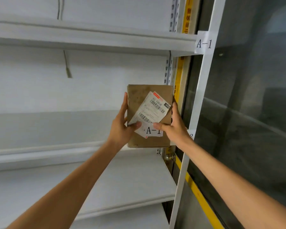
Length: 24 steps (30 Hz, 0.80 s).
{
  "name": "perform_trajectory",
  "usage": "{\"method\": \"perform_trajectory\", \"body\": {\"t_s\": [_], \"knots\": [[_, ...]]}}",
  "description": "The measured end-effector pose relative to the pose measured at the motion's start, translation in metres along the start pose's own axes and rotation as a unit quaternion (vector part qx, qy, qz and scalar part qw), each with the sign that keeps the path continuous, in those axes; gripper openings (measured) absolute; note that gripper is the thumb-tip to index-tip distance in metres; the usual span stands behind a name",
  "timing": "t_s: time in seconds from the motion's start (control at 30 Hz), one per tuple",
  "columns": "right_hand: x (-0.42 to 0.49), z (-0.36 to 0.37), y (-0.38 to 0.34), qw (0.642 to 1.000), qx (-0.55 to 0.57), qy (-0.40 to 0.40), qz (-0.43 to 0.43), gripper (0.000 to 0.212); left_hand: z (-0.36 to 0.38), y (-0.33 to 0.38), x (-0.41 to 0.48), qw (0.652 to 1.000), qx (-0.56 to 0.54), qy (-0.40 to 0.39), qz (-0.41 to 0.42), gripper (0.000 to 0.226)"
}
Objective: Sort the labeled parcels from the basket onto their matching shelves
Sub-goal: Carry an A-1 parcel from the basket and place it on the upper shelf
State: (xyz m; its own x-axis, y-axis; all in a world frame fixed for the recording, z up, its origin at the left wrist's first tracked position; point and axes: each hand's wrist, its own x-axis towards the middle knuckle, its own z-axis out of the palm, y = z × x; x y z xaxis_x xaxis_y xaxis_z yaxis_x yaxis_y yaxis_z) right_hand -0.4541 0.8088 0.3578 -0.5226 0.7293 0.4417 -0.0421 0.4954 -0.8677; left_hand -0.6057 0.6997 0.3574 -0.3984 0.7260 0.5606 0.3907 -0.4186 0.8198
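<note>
Reaching up and forward with two bare forearms from the lower corners of the view. Gripping a brown cardboard parcel [139, 96] between both hands, upright, flat face toward the camera, near the right end of the shelving.

Holding its left edge with the left hand [120, 128], with fingers [125, 103] stretched up along the side and the thumb pressed onto the front, over the lower corner of the shipping label [153, 109]. Holding its right edge with the right hand [175, 128], with fingers curled round the side and the thumb laid across the front, touching a white parcel tag [153, 130] printed "A-1".

Stuck askew on the parcel face: the barcoded shipping label, with a red-edged slip peeking from beneath. Just below it, the parcel tag, partly covered by the right thumb.

Behind the parcel: white metal shelving. Level with the parcel's bottom edge, a middle shelf [48, 152]; impossible to tell whether touching or apart. Lower and nearer, a bottom shelf [130, 187]. Above, an upper shelf [89, 37], marked at its right end by a shelf tag [203, 42] reading "A-1" on the white upright post [200, 103]. Partly hidden behind the right wrist, a second tag [191, 135] on the same post, not legible.

Hanging against the back wall, a thin cable [67, 66]. Around the post, farther back: a yellow strip [178, 80], a round metal door knob [169, 157] and a dark glass door [254, 113].
</note>
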Motion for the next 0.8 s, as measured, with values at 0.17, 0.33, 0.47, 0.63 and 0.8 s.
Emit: {"method": "perform_trajectory", "body": {"t_s": [0.17,0.33,0.47,0.63,0.8], "knots": [[0.034,0.003,0.032,1.000,0.003,0.022,-0.017,0.099,0.016,-0.032,0.031,0.999,0.030,0.045,0.004,0.097],[0.061,0.002,0.061,0.999,-0.009,0.035,-0.019,0.094,0.027,-0.063,0.048,0.995,0.084,0.056,0.006,0.106],[0.076,-0.006,0.073,0.999,-0.029,0.043,-0.018,0.096,0.032,-0.075,0.062,0.994,0.107,0.033,0.001,0.110],[0.081,-0.017,0.079,0.996,-0.059,0.058,-0.011,0.098,0.045,-0.079,0.070,0.992,0.127,0.024,-0.009,0.111],[0.079,-0.020,0.072,0.993,-0.093,0.075,-0.016,0.095,0.047,-0.073,0.074,0.989,0.148,0.002,-0.016,0.116]]}}
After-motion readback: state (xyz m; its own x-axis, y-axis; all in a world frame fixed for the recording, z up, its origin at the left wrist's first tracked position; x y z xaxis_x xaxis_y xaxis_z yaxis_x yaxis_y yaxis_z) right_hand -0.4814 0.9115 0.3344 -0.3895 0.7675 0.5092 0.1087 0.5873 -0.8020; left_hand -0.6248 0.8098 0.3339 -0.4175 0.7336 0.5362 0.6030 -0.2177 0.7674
